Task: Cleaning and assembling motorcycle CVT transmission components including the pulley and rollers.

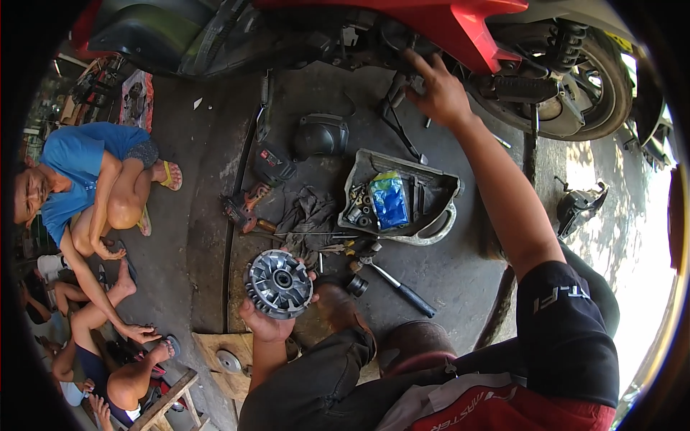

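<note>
Head view, looking down at the floor [205, 187]. Nearest: left hand [269, 327], low and left of centre, its grip clamped on a round metal disc [279, 286], thumb at the near left edge, fingertips curled round the right rim. Disc is held with its finned face toward the camera; round, so no long axis across it; centre bore points roughly back at the camera. Right of it: a black-handled wrench [393, 279], lying slantwise. Farther: a grey cloth [305, 215]; a pale tray [440, 188] bearing a blue packet [389, 201]; a black cover [321, 135]. Beyond the tray: right hand [440, 93], arm stretched out, grip apart, nothing seen between the fingers; index tip at a dark housing [392, 32] under the red scooter [460, 29]. Touching or just beside: cannot tell. Key relation: disc lies bodyward and left of that housing, well apart, cloth and cover roughly between; right hand is nearer the housing. Far left: a crouching person in blue [93, 172].
</note>
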Demonstrator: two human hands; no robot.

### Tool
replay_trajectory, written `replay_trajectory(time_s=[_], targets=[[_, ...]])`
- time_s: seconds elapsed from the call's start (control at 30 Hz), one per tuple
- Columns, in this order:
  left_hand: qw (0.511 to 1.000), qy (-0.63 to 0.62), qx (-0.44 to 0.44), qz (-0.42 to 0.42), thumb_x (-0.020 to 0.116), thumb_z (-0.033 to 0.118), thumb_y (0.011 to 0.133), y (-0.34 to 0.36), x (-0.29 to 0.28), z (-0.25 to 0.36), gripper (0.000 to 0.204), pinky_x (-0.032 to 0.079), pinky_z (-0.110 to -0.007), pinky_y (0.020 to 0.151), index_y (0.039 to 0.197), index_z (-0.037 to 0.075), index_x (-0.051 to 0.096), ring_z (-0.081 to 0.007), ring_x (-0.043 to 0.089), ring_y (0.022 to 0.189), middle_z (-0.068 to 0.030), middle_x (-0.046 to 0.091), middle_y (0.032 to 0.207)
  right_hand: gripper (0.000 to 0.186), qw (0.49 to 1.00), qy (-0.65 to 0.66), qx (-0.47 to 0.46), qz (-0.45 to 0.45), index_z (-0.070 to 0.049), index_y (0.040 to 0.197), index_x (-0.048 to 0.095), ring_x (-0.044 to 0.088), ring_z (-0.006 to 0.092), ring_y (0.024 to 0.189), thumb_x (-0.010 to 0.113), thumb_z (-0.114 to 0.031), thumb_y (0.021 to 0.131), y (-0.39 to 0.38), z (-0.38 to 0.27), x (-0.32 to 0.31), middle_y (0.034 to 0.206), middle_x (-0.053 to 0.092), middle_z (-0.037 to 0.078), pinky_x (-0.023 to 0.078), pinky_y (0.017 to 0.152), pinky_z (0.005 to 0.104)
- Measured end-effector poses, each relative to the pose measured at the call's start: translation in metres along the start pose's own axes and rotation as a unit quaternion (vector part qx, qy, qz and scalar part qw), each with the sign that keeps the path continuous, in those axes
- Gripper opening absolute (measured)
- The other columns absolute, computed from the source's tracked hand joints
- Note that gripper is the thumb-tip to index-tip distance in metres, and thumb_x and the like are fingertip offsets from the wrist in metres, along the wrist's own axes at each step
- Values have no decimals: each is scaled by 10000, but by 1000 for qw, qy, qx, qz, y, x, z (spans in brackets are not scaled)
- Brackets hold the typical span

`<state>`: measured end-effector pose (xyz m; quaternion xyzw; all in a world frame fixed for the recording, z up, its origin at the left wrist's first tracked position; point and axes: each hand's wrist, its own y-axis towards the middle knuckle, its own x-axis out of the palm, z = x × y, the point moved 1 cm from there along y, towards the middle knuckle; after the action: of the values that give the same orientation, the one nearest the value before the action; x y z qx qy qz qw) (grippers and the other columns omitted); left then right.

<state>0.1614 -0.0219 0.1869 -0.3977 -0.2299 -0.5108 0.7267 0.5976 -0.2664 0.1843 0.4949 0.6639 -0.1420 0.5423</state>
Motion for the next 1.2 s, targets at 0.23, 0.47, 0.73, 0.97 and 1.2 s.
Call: replay_trajectory(time_s=[0.23,0.47,0.73,0.97,1.2], targets=[[1000,-26,1,-6,699,708,799,1,3,-1,1178,630,-604,871,1628,24,215,-487,546,1308,-262,466,1476,1020,989,126,28,68,-218,1658,276,693,423,1064,829,-230,801,6,2,2,1139,712,217,548,939,497],[999,-29,32,-9,686,716,798,0,-2,4,1180,631,-616,848,1628,19,221,-506,544,1308,-281,481,1459,1155,979,190,64,-43,-227,1694,128,699,439,1026,846,-241,790,-51,-18,44,1127,710,240,550,931,497],[999,-43,5,-25,750,671,781,-2,-4,5,1213,593,-648,946,1641,38,174,-505,500,1352,-272,431,1517,1118,972,211,100,4,-243,1697,125,718,274,889,828,-139,834,-15,-13,39,993,739,181,556,840,397],[998,-37,-7,-51,681,695,831,21,14,-12,1147,605,-627,920,1637,35,200,-497,502,1347,-266,432,1525,587,905,307,292,43,-79,1481,560,702,146,947,726,-51,919,-237,56,-25,1080,752,115,559,866,315],[998,-8,-23,-58,655,656,865,25,36,-24,1050,616,-605,913,1622,41,267,-500,542,1311,-257,473,1504,666,970,132,171,112,-155,1551,488,644,171,727,660,-15,923,-189,140,-134,952,671,78,543,730,315]])
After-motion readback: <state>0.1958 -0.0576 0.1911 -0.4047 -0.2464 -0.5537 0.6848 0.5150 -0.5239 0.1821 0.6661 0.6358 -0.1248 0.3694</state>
